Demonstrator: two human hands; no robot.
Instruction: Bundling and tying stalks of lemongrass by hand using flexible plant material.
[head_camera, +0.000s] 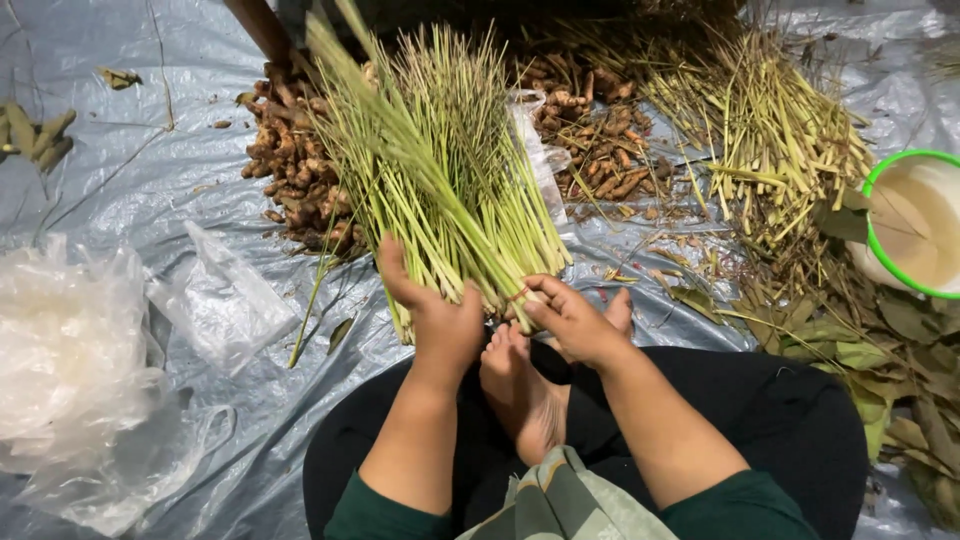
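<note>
Lemongrass bundle (440, 170) fills the upper centre of the frame: long, thin, stiff stalks, pale green, fanning outward toward the top and pinched tight at the lower end just above your feet. It rests on a grey-blue plastic tarp (130, 170), crinkled and glossy, which covers the whole floor.

Left edge, lower half: a heap of thin clear plastic bags (70, 350), cloudy and rumpled. Right of centre at the top: a second pile of cut stalks (770, 130), drier and yellower, lying loose and crossed. Below it, down the right edge, flat dried leaves (870, 350), olive and brown, curled at the edges.

Behind the bundle on both sides lie knobbly brown rhizomes (300, 170), lumpy and branched. Far right, a round white bucket with a green rim (915, 225), partly cut off by the frame.

Your left hand (440, 320) is wrapped around the bundle's lower end, thumb up along the stalks, fingers hidden behind them. Your right hand (570, 315) pinches the same lower end from the right side, fingertips closed on the stalks where a thin reddish band (518, 293) shows.
</note>
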